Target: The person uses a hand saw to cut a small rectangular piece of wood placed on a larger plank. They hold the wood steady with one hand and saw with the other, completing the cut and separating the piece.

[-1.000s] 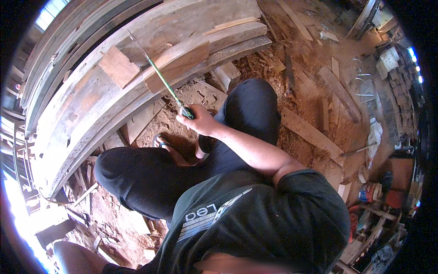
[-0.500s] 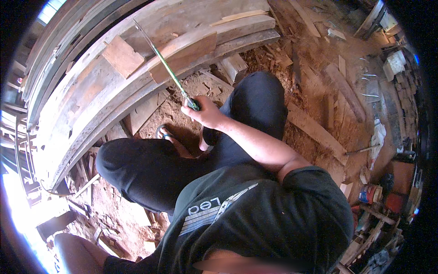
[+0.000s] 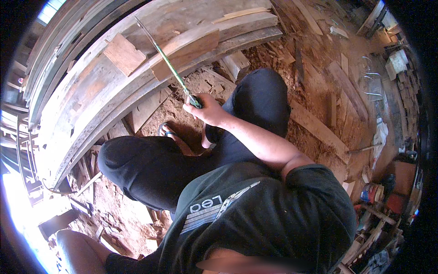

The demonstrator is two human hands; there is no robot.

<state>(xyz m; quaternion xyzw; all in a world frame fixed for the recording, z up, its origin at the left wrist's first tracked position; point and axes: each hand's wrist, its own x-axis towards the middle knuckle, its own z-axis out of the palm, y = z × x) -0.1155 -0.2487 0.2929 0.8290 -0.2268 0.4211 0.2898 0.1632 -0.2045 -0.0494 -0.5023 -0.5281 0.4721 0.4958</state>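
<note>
My right hand [image 3: 203,109] is wrapped round the dark green handle of a long, thin handsaw [image 3: 171,67], seen nearly edge-on. Its green blade reaches up and left over the curved wooden beams [image 3: 82,107], where a square plywood piece [image 3: 123,54] lies left of the blade and a longer board [image 3: 185,52] lies beneath it. Whether the blade touches the wood I cannot tell. My bare left arm [image 3: 80,251] bends at the lower left, and my left hand is out of view.
Planks [image 3: 319,132], offcuts and sawdust cover the floor to the right. A wooden block [image 3: 235,64] stands beside the beam. Paint-like tubs [image 3: 370,193], a white sack [image 3: 379,137] and stacked timber [image 3: 406,100] line the right side; more long boards [image 3: 54,50] are at the upper left.
The whole view has shifted slightly, with the beams, my legs and my right hand with the saw appearing a little higher and further right. My grip on the saw looks the same.
</note>
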